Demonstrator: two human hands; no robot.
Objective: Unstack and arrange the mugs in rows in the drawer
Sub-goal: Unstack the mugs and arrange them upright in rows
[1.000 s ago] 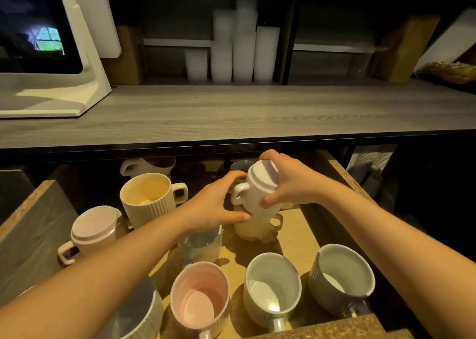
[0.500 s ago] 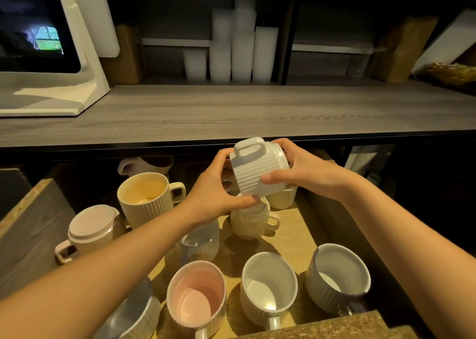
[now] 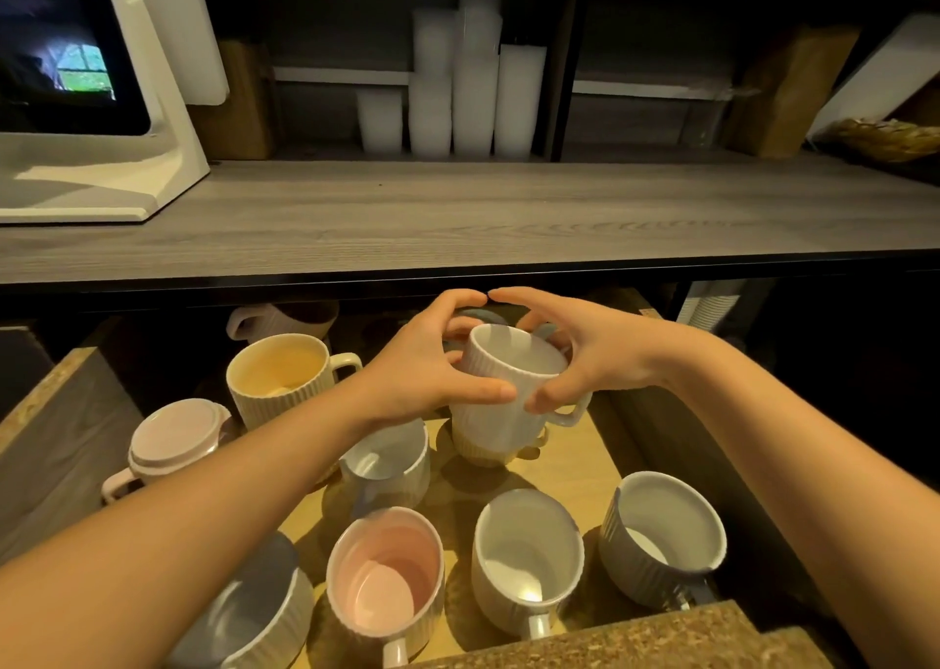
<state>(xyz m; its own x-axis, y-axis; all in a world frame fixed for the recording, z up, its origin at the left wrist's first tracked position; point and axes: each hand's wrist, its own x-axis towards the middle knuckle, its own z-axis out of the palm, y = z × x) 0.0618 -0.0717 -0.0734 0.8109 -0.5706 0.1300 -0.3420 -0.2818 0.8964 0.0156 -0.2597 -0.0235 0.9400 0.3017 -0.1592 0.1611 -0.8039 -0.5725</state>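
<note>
I hold a white ribbed mug [image 3: 501, 388] upright, mouth up, between both hands above the open drawer [image 3: 585, 470]. My left hand [image 3: 427, 363] grips its left side and my right hand [image 3: 585, 358] grips its right side, thumb near the handle. Directly under it stands a cream mug [image 3: 488, 447], bottom up. Around it in the drawer: a yellow mug [image 3: 280, 383], an upturned pink mug [image 3: 173, 444], a pale blue mug [image 3: 386, 465], a pink mug [image 3: 384, 577], a white mug [image 3: 526, 561], and a grey mug [image 3: 661, 541].
A grey bowl-like mug [image 3: 249, 617] sits at the front left. Another mug [image 3: 274, 320] lies in the dark back of the drawer. A grey wooden counter [image 3: 458, 215] overhangs the drawer, with a white machine [image 3: 101, 108] and stacked plastic cups [image 3: 458, 93] behind.
The white mug was lifted off the cream mug upside down, turned over between both hands, and is now mouth up just above the cream mug.
</note>
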